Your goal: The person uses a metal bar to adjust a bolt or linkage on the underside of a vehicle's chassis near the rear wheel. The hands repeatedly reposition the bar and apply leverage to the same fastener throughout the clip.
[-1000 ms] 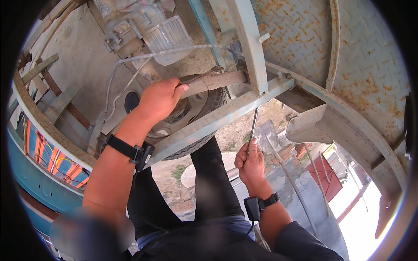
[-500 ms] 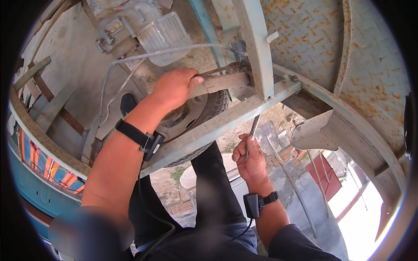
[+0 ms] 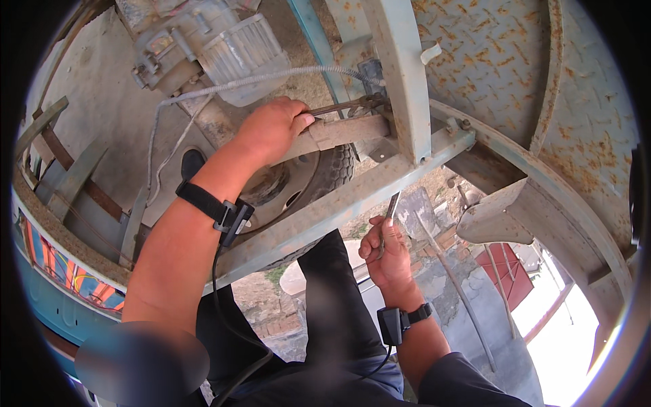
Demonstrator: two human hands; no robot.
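The thin metal tool (image 3: 388,216) in the right hand (image 3: 388,252) looks stiff, light and narrow, best gripped low on its shank as now, fingers curled shut round it, its tip pointing up at the pale green frame rail (image 3: 352,203). Up by the rusty bracket (image 3: 342,132), the left hand (image 3: 271,129) is closed with thumb and fingers pinching a dark slim rod (image 3: 339,107), rigid and likely gritty, just beside the upright post (image 3: 403,74). A wheel (image 3: 291,183) sits behind the rail, a grey motor (image 3: 203,51) above.
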